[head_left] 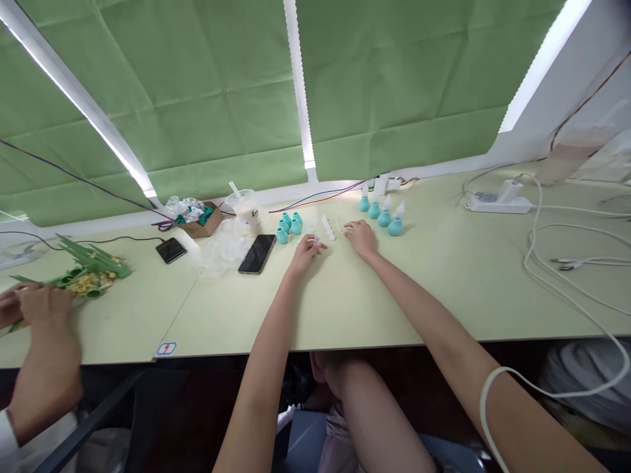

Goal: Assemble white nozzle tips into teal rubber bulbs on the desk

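Note:
My left hand (305,250) rests on the pale green table (345,302), fingers pinched on a small clear plastic piece. My right hand (361,237) lies beside it, fingers curled down onto small clear parts (329,227) lined up on the table. Just left of my left hand stand three teal rubber bulbs (288,227). To the right of my right hand stand several teal bulbs fitted with clear tips (384,211).
A black phone (257,253) lies left of my left hand, a second phone (171,249) farther left. A lidded drink cup (245,209), a small cardboard box (202,222) and clear bags sit behind. A power strip (497,200) with white cables is right. Another person's hands (34,303) handle green and yellow parts at the left.

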